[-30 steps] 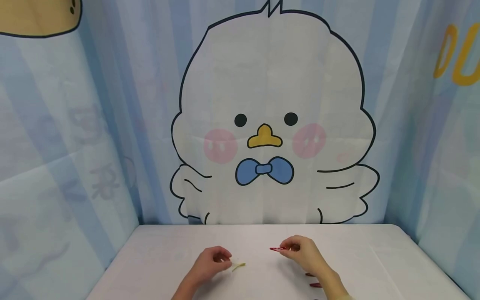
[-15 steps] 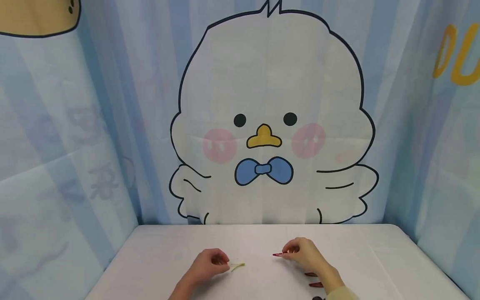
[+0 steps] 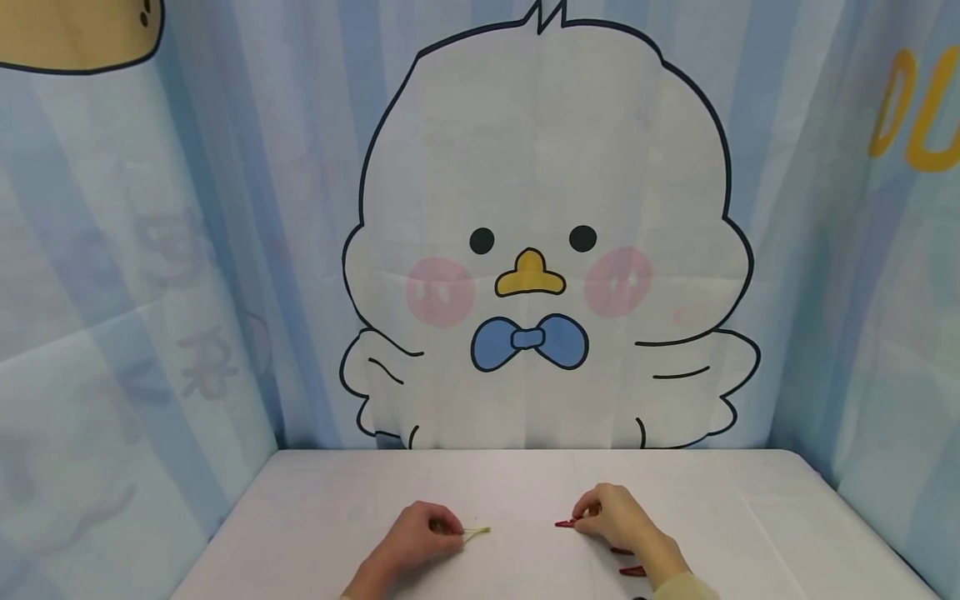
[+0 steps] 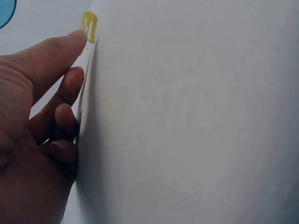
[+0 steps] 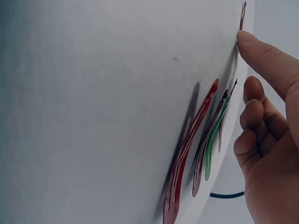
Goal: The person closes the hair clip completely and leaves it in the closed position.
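In the head view my left hand (image 3: 422, 537) is at the left middle of the table, thumb and fingertips pinching the end of a yellow snap hair clip (image 3: 482, 530). The left wrist view has the thumb on the edge of this clip (image 4: 90, 23), the other fingers curled beneath. Across from it, my right hand (image 3: 615, 521) pinches a red hair clip (image 3: 564, 524) close to the tabletop. Its tip (image 5: 243, 14) sticks out past the thumb in the right wrist view, where the fingers hide the remainder.
Beside the right forearm lie more hair clips: a red one (image 5: 180, 168), a dark red one (image 5: 200, 172) and a green one (image 5: 210, 151). They rest on the white table (image 3: 337, 475). Printed fabric walls (image 3: 540, 150) enclose its back and sides.
My right hand has come down toward the near side and slightly right with its red clip, now close to the table. The left hand stays almost in place by the yellow clip.
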Motion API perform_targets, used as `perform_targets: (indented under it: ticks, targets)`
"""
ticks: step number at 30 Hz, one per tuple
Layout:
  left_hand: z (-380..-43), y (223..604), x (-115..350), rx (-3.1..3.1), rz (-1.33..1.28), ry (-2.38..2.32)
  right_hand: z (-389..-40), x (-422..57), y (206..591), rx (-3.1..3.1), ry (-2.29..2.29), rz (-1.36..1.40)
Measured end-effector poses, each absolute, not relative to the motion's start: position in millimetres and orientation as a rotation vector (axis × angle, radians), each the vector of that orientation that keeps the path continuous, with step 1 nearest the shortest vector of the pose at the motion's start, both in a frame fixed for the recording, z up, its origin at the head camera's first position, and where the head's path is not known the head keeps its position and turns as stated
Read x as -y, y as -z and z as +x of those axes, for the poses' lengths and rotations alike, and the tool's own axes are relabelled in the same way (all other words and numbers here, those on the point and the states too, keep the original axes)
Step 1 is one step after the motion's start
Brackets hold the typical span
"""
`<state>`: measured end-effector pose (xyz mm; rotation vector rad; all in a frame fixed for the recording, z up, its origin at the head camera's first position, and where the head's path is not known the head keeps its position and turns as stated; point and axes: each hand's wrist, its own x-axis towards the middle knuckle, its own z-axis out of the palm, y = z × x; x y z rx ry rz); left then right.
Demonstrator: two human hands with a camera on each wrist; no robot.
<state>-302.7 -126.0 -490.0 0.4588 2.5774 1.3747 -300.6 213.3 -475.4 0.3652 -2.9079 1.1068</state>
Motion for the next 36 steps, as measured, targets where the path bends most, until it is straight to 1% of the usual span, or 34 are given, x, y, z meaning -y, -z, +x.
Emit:
perform_targets:
  ticks: [7, 16, 25, 30, 36]
  targets:
    - [-303.5, 492.0, 122.1, -2.592, 0.417, -1.366, -297.4, -213.9, 473.7, 2.869, -1.125, 0.377]
    - [-301.0, 494.5, 117.4, -2.694, 0.409, -1.305, -294.0, -209.7, 469.2, 2.858, -1.136, 0.183]
    - [-299.7, 492.6, 113.5, -2.684, 0.386, -1.258, -289.9, -205.6, 464.2, 2.813, -1.151, 0.254]
    - [-300.5, 494.1, 111.9, -2.721, 0.433, -1.242, -289.1, -206.0, 462.4, 2.800, -1.155, 0.282]
    - [-299.7, 491.6, 113.8, -2.685, 0.432, -1.305, -289.9, -208.5, 462.5, 2.789, -1.139, 0.282]
